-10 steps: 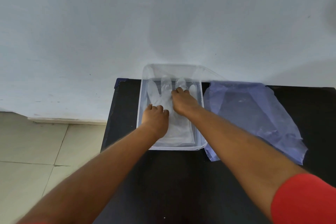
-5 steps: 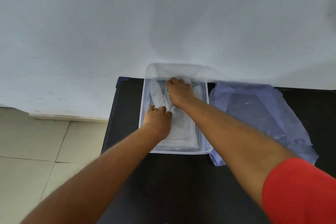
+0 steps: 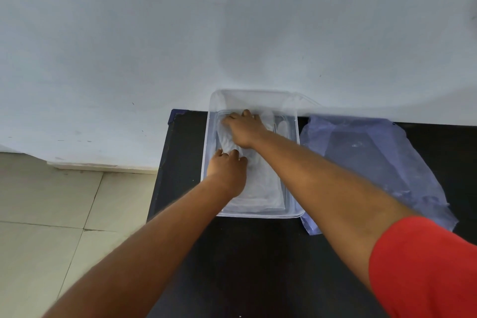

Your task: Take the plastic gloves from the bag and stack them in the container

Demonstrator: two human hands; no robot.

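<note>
A clear plastic container (image 3: 293, 160) stands on the black table against the wall. Inside it lies a flat stack of translucent white plastic gloves (image 3: 260, 191). My left hand (image 3: 227, 171) rests palm down on the near-left part of the stack, fingers together. My right hand (image 3: 244, 128) lies flat on the far end of the gloves, reaching toward the far-left corner, fingers spread. Neither hand grips anything. The bluish plastic bag (image 3: 374, 165) lies flattened to the right of the container, its left edge tucked under the container's side.
The black table (image 3: 258, 261) ends just left of the container, with tiled floor (image 3: 51, 214) below. A pale wall (image 3: 232, 33) rises right behind the container.
My right hand has slid from the container's far middle toward the far-left corner over the gloves. My left hand has stayed pressed on the stack.
</note>
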